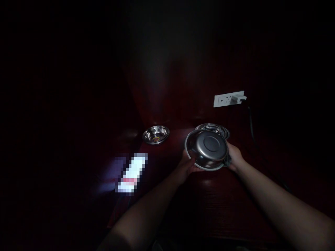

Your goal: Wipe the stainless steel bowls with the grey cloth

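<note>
A shiny steel bowl (206, 148) is tilted so that its round base faces me. My left hand (187, 165) grips its rim at the lower left, fingers partly hidden behind it. On the right side my right hand (235, 156) is closed around the edge, with a dark cloth (227, 158) showing between hand and bowl. Just behind the held bowl, other steel bowls (211, 126) rest on the dark red surface, partly covered by it. Farther left stands another steel bowl (156, 135), open side up, with a yellow and red mark inside.
A bright, pixelated rectangular screen (133, 172) lies to the left of my left forearm. On the back wall is a white socket plate (222, 100) with a plug (238, 99) in it, and a dark cable (251, 122) hangs down on the right. Surroundings are very dark.
</note>
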`<state>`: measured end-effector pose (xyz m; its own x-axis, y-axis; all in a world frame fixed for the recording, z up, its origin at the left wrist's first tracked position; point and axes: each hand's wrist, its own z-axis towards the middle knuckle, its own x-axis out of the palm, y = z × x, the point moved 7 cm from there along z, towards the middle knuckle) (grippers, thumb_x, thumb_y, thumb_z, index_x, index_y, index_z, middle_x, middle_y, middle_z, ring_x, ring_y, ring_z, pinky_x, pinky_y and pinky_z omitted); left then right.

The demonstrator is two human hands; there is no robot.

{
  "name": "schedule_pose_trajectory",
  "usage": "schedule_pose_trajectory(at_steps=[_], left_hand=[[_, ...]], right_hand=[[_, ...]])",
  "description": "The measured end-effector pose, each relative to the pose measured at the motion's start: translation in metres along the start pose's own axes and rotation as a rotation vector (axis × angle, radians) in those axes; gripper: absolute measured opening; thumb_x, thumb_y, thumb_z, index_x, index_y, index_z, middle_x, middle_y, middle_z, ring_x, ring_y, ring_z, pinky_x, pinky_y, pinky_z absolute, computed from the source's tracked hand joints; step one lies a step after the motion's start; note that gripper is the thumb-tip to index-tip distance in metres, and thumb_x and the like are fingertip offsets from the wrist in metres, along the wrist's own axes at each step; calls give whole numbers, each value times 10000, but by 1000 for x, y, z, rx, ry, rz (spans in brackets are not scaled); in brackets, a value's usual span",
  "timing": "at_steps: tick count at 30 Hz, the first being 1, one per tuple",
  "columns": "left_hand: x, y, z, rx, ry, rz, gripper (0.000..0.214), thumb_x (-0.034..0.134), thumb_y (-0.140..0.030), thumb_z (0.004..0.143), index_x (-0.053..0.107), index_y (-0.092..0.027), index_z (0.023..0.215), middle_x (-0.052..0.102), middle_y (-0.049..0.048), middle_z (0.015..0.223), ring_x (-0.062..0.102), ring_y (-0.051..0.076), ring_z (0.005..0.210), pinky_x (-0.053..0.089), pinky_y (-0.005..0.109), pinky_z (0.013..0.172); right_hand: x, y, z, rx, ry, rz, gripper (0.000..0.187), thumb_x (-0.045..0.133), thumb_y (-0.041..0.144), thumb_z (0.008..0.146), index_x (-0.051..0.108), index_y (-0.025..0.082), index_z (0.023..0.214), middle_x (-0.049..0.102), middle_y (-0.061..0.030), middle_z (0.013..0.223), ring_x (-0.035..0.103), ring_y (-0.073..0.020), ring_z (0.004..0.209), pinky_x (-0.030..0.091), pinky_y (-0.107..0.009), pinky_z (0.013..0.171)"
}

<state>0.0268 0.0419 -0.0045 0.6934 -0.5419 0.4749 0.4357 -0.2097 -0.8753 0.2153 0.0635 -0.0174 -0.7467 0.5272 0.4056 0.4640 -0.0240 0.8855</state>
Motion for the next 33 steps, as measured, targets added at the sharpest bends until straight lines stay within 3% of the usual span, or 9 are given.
schedule_pose_trajectory(at_steps=[4,9,13,17,25,33], left_hand=[[-5,-4,1,12,-44,48,788,706,-540,629,317,-290,1268,392,118,1371,521,314,1113,506,477,797],[-16,-11,2,-35,-86,92,670,658,-543,680,381,-269,1225,461,101,1291,536,293,1075,529,395,704],[-30,-9,2,-107,-112,170,597,596,-569,724,442,-243,1201,545,97,1150,579,265,956,500,323,617],[-33,-4,1,-142,-75,162,534,594,-547,738,518,-220,1153,599,86,1040,593,243,893,467,330,675],[-25,-6,-2,-153,-21,177,475,622,-487,746,574,-180,1104,618,76,1001,575,208,885,411,306,750],[-16,-15,1,-11,-60,100,489,625,-497,738,596,-139,1071,633,98,1041,571,236,968,384,354,867]], right_hand=[[4,0,-2,15,33,-14,259,681,375,734,642,131,813,675,-38,617,660,-167,667,541,-225,601],[6,-4,-5,65,84,-30,213,656,344,762,640,132,759,673,-41,594,656,-165,605,532,-227,571],[12,-8,-10,137,220,-51,206,631,328,786,648,124,785,689,-60,624,658,-175,584,533,-252,566],[17,-11,-18,235,360,-95,237,658,341,758,655,109,806,702,-94,669,668,-206,616,531,-297,587],[23,-6,-33,323,490,-170,208,632,337,772,671,133,778,718,-86,722,679,-198,650,527,-276,621],[22,-4,-29,306,443,-164,179,627,295,781,673,125,816,717,-83,724,666,-196,615,527,-298,629]])
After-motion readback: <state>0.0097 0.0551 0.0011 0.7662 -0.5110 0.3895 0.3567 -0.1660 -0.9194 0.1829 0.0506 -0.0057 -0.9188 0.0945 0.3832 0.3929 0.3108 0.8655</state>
